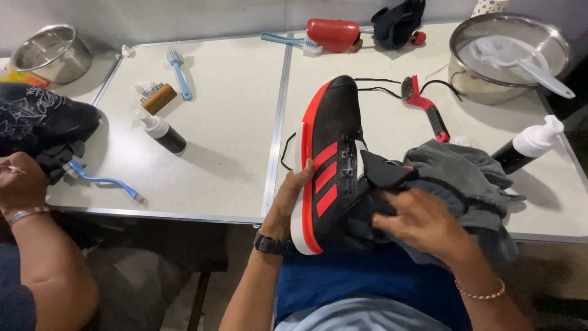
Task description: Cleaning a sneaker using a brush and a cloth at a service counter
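Note:
A black sneaker (334, 132) with red stripes and a red and white sole rests toe away from me, its heel over the table's near edge. My left hand (293, 199), a black watch on its wrist, grips the sole along the shoe's left side. My right hand (422, 224) presses a grey cloth (468, 178) against the shoe's heel and right side, fingers bunched in the fabric. Loose black laces (383, 86) trail from the toe.
Another person's hand (21, 184) at the left holds a black shoe (37, 119). On the white tables: blue brushes (104, 179), a wooden brush (158, 98), two foam pump bottles (528, 146), a red brush (429, 110), steel pots (511, 58).

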